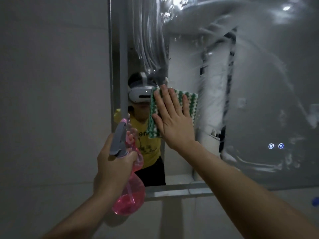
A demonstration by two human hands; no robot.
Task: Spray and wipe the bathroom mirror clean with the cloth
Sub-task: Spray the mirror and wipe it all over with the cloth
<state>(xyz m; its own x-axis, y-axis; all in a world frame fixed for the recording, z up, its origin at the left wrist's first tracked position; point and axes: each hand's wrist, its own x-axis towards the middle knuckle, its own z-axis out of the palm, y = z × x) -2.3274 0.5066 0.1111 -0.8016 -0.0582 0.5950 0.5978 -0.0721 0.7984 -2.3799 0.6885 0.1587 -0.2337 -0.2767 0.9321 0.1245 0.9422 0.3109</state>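
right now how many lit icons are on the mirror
2: left icon and right icon, side by side at the mirror lower right. Smears may hide others.

My right hand (pixel 172 118) is flat on the cloth (pixel 189 102), which sits between it and the mirror (pixel 259 75). Spray bottle (pixel 129 183) is in my left hand (pixel 114 163), just left of and below the cloth, in front of the mirror's lower left corner.

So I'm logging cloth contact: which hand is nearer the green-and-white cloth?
Right. The right hand lies flat on the green-and-white cloth, pressing it to the mirror; the left hand is lower left, gripping the pink spray bottle.
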